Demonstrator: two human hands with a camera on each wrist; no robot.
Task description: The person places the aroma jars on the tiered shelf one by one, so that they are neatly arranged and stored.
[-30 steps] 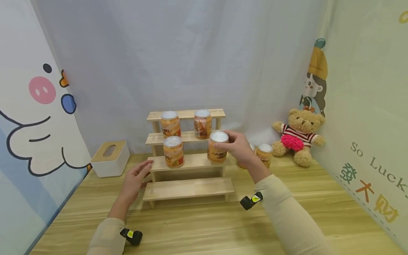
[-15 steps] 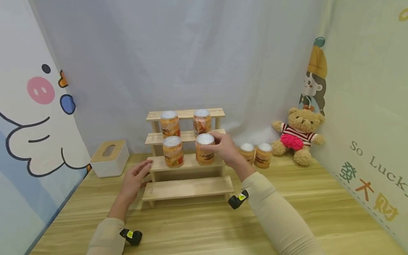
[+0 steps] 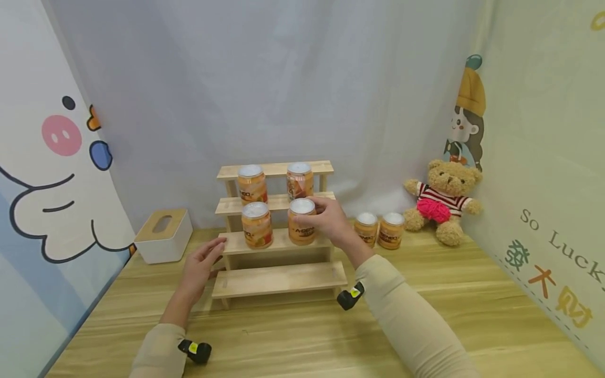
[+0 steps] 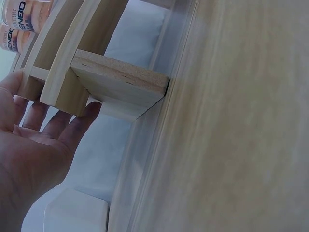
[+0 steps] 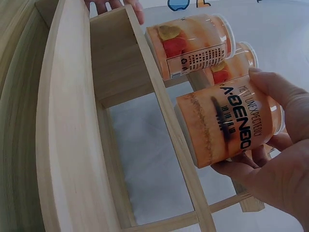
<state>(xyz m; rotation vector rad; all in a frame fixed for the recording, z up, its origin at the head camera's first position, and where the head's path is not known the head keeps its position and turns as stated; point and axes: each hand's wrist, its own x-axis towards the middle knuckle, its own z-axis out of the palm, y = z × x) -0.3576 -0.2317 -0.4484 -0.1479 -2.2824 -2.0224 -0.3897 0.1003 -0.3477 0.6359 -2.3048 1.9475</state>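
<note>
A four-step wooden display rack (image 3: 279, 280) stands on the table. My right hand (image 3: 331, 220) grips an orange can (image 3: 301, 224) with a silver lid, thumb on one side and fingers on the other. This can is upright at the right of the second step from the bottom; in the right wrist view its base meets the shelf edge. Left of it on that step is a second can (image 3: 257, 226). Behind, on the third step, are two more cans, a left one (image 3: 252, 186) and a right one (image 3: 300, 184). My left hand (image 4: 38, 150) holds the rack's left end.
Two similar cans, one (image 3: 366, 231) beside another (image 3: 391, 231), stand on the table right of the rack. A teddy bear (image 3: 446, 184) sits beyond them. On the left is a white tissue box (image 3: 163, 247) with a wooden lid. A pale curtain (image 3: 283, 79) hangs behind.
My right hand has moved left along the second step with its can, mostly in the first half second, uncovering the two table cans. My left hand stays at the rack's end.
</note>
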